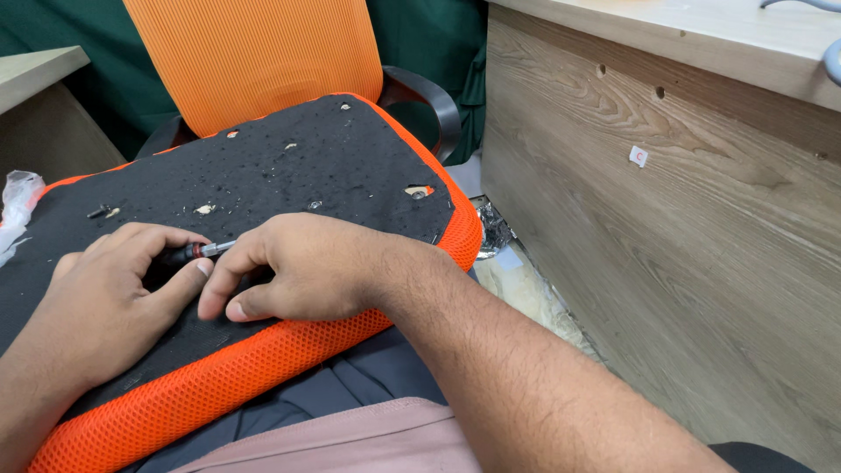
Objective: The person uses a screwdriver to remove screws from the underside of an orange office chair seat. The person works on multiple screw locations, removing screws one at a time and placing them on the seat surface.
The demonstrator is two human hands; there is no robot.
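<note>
- I see the left hand [105, 298] at 9 o'clock, palm down on the black underside of an orange seat cushion [289, 166], fingers curled around the dark handle of a small screwdriver [200, 250].
- Right hand [302, 267] just past centre toward 8 o'clock, fingers together, pinching the screwdriver's metal shaft near the red collar; thumb tucked under against the fabric.
- Screwdriver lies nearly flat between both hands, tip hidden under the right fingers. I can't tell what the tip meets.
- Cushion rests across the lap, orange mesh edge toward me at 6 o'clock. Several mounting holes show in the black fabric, one at 1 o'clock of the right hand.
- Loose screw [97, 211] on the fabric at 10 o'clock, well apart from the hands.
- Orange mesh chair back [254, 52] at 12 o'clock.
- Wood-grain desk panel [666, 228] fills 2 to 4 o'clock.
- Clear plastic bag [17, 206] at far 9 o'clock; contents not readable.
</note>
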